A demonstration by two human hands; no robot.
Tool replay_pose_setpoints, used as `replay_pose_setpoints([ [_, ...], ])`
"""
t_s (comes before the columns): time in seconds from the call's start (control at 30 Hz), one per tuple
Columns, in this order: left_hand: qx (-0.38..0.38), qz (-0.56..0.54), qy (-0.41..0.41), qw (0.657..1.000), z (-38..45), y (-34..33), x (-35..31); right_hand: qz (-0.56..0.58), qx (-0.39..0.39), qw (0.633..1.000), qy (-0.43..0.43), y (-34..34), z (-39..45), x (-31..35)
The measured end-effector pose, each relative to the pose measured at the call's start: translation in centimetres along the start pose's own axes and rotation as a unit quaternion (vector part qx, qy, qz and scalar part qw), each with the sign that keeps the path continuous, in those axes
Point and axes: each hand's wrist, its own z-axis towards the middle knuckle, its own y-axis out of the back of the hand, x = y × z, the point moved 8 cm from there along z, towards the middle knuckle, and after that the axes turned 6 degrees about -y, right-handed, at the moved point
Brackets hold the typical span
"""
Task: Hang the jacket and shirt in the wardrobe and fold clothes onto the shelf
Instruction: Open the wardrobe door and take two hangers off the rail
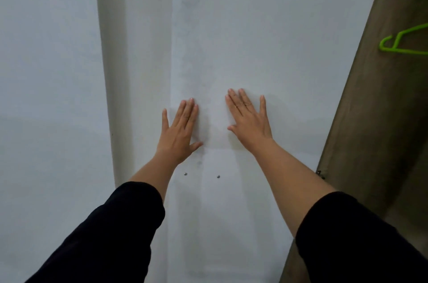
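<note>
- Head view: a flat white wardrobe door panel (231,39) fills the middle of the picture, and both hands are laid against it side by side.
- The left hand (179,133) is spread flat on the panel, palm down. Its four fingers (188,112) are held straight; three lie close together and the little finger is set slightly apart to the left. The thumb is stretched out to the right along the surface. Nothing is gripped.
- The right hand (250,121) is likewise pressed flat on the same panel, a little higher than the left. Its fingers (238,103) are straight, with the little finger splayed out to the right and the thumb pointed left toward the other hand. Nothing is held in it.
- A narrow gap of bare panel is left between the two thumbs; the hands are near each other but not touching.
- Two small metal screw heads (201,175) are seen on the panel just below the hands, between the forearms.
- Black sleeves (111,236) are pushed up to the middle of both forearms.
- A pale vertical edge strip (115,74) runs down the left of the panel.
- A brown wooden surface (375,120) rises slantwise at the right edge.
- A bright green plastic clothes hanger (404,43) is seen at the far right, partly cut off by the picture border, well apart from both hands.
- The jacket, shirt and folded clothes cannot be located in this view.
</note>
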Motion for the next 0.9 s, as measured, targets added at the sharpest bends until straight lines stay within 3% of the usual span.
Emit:
replay_pose_setpoints([
  [0.2,-0.100,-0.010,-0.042,0.994,0.2,-1.0,0.2,-0.007,-0.051,0.999,-0.008,0.4,-0.3,-0.5],
  [0.37,-0.148,-0.041,-0.088,0.984,2.5,0.0,-2.1,-0.036,0.008,0.996,-0.078,2.4,-1.0,-4.6],
  [0.57,-0.192,-0.088,-0.201,0.957,9.1,5.0,-9.1,-0.110,0.017,0.974,-0.196,8.2,-3.7,-13.1],
  [0.9,-0.226,-0.161,-0.238,0.931,19.0,14.1,-23.2,-0.255,-0.005,0.912,-0.323,18.8,-8.5,-26.6],
])
